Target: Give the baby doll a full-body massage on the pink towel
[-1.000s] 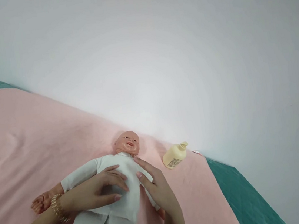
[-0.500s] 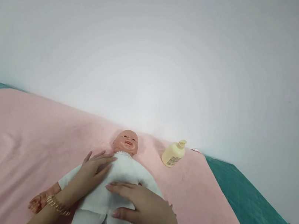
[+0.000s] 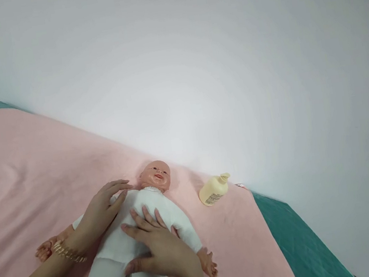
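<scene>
A baby doll point(image 3: 138, 224) in a white cloth body lies on its back, its bald head toward the wall. My left hand point(image 3: 103, 208), with a beaded bracelet at the wrist, rests along the doll's shoulder and upper arm on the left; its fingers are stretched out. Lower on the doll's belly lies my right hand point(image 3: 159, 246), fingers spread and thumb apart, pointing up toward the chest. Neither hand holds anything. The doll's hand on the right shows beside my right wrist.
To the right of the doll stands a pale yellow pump bottle point(image 3: 214, 190) with a printed label. A pink blanket point(image 3: 36, 165) lies under everything, over a green surface point(image 3: 299, 237). A white wall point(image 3: 173, 66) rises behind. A small red and white item point(image 3: 241, 186) lies at the blanket's edge.
My right hand has shifted left and up over the belly, fingers spreading, uncovering the doll's hand. My left hand has slid left from the chest to the shoulder. The bottle has stayed put.
</scene>
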Demonstrator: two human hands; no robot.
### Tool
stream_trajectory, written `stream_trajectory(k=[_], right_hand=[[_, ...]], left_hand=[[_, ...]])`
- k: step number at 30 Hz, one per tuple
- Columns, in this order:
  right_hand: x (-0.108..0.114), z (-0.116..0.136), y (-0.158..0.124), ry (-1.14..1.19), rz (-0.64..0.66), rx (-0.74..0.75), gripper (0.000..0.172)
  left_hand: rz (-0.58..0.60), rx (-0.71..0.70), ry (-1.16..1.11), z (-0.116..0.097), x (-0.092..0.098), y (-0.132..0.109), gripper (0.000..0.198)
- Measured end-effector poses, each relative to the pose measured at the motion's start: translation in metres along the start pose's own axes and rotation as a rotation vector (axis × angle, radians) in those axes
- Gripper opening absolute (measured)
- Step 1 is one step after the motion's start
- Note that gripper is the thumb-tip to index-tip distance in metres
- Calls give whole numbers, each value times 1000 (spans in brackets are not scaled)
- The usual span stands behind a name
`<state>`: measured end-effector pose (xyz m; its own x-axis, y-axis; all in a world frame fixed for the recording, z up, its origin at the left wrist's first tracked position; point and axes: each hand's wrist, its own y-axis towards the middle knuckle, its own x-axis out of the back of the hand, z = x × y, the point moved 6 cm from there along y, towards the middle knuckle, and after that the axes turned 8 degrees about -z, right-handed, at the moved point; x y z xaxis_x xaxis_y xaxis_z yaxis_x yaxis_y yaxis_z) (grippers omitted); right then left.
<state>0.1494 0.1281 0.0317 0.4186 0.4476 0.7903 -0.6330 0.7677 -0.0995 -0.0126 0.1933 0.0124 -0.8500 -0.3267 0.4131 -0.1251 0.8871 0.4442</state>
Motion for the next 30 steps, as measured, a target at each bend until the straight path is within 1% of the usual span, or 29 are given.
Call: stream_trajectory(k=[3,6,9,12,18,21,24,28,30], right_hand=[[5,-9,3,-66,-2,-44,69],[12,-18,2,-78,-24,-96,65],[17,-27,-1,-60,-26,-140,64],[19,-34,-4,-47,-21,-184,65],[23,-39,-7,12,-19,-172,65],[25,-45,-9,47,-11,-194,68],[27,-55,-12,78,-11,-263,73],[29,-65,-16,89,-40,-315,74],[29,-67,-17,93,-47,-321,73]], left_hand=[[-65,34,-40,1,5,0,36],[-79,57,-78,1,7,-2,36],[-69,47,-104,3,4,-3,36],[-60,7,-112,5,1,-3,33],[-48,-26,-84,7,-2,-3,34],[-36,-25,-86,5,-2,-3,35],[-11,-11,-106,5,-4,-4,35],[17,-3,-97,5,-6,-4,35],[1,-7,-69,4,-3,-3,36]])
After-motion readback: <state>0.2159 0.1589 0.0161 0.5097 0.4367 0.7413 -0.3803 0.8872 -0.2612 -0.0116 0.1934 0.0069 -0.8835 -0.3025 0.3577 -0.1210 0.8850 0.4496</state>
